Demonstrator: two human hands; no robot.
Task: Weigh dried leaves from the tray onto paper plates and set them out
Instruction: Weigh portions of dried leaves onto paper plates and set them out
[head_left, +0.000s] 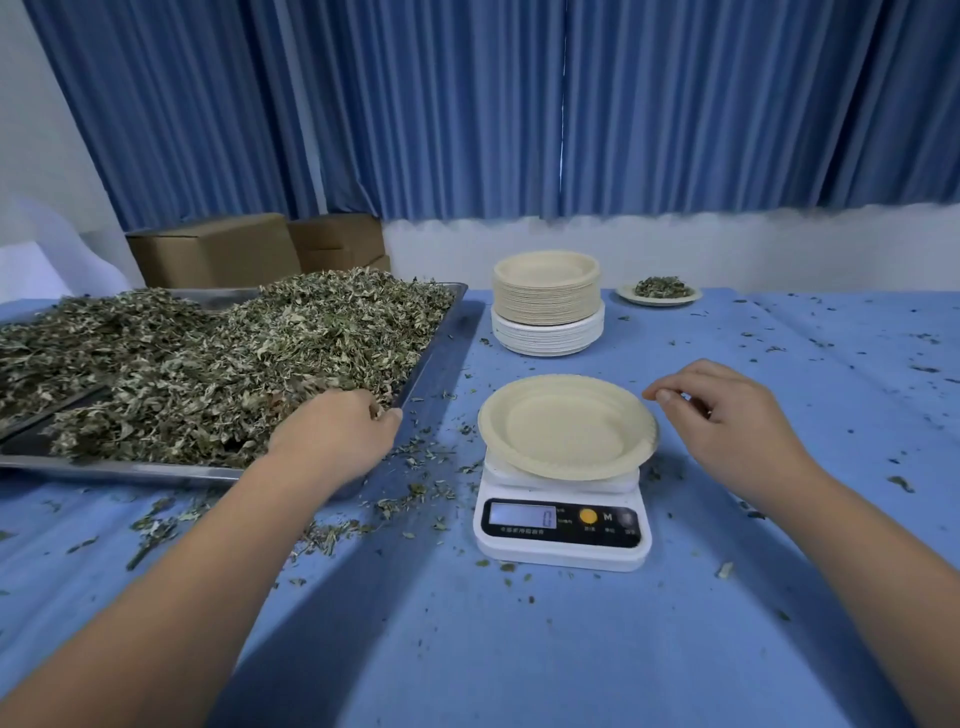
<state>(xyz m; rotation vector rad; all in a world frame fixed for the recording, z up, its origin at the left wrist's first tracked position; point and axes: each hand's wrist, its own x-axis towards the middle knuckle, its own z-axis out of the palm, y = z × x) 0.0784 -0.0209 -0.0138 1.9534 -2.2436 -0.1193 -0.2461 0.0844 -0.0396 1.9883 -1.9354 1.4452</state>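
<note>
A steel tray (441, 338) on the left holds a big heap of dried leaves (218, 358). My left hand (337, 436) reaches into the heap at the tray's near right corner, fingers curled into the leaves. A bare beige paper plate (566, 426) sits on a white digital scale (561, 525) whose display reads 0. My right hand (727, 415) hovers just right of the plate, fingers loosely curled, holding nothing. Behind stands a stack of paper plates (548, 301), and a filled plate of leaves (660, 292) lies at the back right.
Blue cloth (519, 649) covers the table, strewn with leaf bits, thickest between tray and scale. Cardboard boxes (249, 249) stand behind the tray. Blue curtains hang along the back wall.
</note>
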